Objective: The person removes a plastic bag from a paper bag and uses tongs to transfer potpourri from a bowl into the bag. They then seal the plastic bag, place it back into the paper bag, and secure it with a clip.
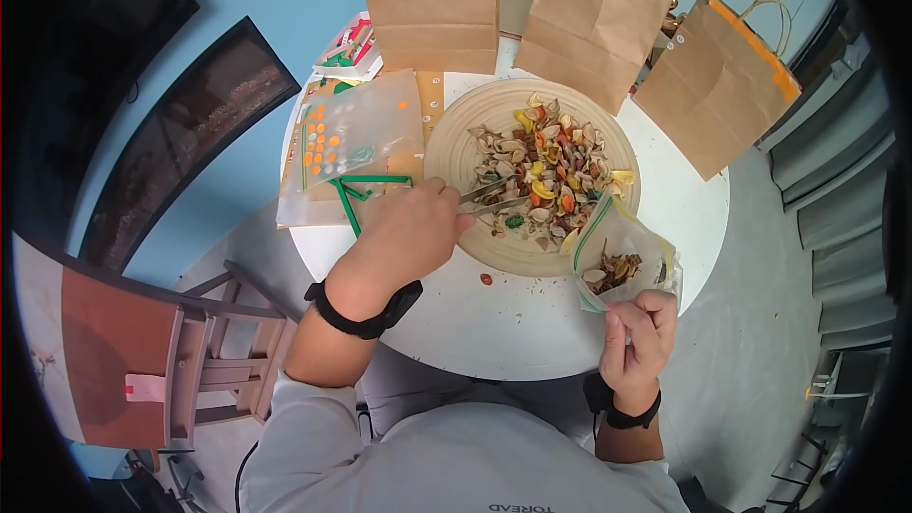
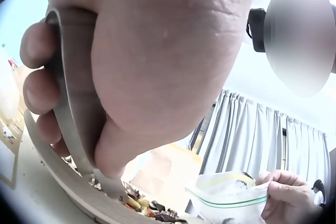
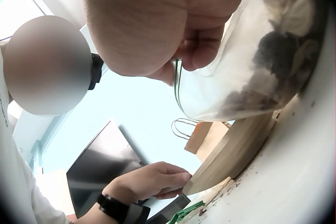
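My left hand (image 1: 404,228) grips metal tongs (image 2: 73,92), their two arms reaching over dried potpourri (image 1: 546,157) heaped on a round wooden tray (image 1: 451,147). The tips of the tongs lie at the near left side of the heap. On the right, my right hand (image 1: 641,342) pinches the rim of a clear zip bag (image 1: 655,261) with a green and yellow seal. Its mouth gapes toward the tray, and brown dried pieces (image 1: 616,271) lie inside. In the right wrist view the bag's filled bottom sits close over the white table.
Brown paper bags (image 1: 432,14) stand along the back of the white table (image 1: 456,332). At the left lie a clear bag of orange and white dots (image 1: 375,123), green clips (image 1: 375,179) and a white box (image 1: 356,62). One reddish piece (image 1: 486,278) lies before the tray.
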`<state>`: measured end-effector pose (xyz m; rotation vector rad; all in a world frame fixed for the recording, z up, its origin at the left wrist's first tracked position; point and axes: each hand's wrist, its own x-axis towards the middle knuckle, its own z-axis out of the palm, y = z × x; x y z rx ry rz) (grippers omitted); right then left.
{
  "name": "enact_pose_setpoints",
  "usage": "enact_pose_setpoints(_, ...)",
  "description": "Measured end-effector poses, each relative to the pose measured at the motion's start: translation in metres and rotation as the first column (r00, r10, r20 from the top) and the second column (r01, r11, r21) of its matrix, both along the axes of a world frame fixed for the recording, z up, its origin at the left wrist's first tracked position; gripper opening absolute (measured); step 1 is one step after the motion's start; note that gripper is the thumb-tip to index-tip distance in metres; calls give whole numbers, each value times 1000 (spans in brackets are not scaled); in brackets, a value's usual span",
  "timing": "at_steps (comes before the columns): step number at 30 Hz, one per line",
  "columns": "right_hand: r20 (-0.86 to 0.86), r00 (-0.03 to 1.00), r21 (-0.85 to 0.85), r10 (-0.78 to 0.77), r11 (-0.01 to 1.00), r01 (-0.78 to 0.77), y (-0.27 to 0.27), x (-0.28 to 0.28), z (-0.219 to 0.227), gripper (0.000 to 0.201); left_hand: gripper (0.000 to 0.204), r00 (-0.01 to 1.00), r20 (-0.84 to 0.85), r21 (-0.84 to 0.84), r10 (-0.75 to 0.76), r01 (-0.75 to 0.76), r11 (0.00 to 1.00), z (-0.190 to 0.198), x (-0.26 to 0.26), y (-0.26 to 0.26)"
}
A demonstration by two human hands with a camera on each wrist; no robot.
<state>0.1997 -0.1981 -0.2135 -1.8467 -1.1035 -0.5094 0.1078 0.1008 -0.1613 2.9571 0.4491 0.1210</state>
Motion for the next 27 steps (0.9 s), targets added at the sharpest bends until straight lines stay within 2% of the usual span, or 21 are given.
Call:
enact_pose_setpoints(8, -22, 1000, -12, -7, 1000, 6, 3, 0, 0, 14, 21, 987, 149, 2, -60, 61, 998, -15, -4, 10)
enact_pose_setpoints(20, -41, 999, -24, -9, 1000, 8, 6, -2, 4, 15, 25, 966, 255, -59, -44, 60, 996, 10, -1, 5)
enact_pose_setpoints(23, -37, 999, -21, -6, 1000, 5, 3, -1, 3, 15, 29, 988, 153, -69, 23, -12, 998, 19, -21, 12)
enact_pose_setpoints(27, -45, 999, -27, -1, 1000, 0, 0, -1, 2, 14, 32, 998, 60, -22, 15, -14, 1000, 21, -46, 14)
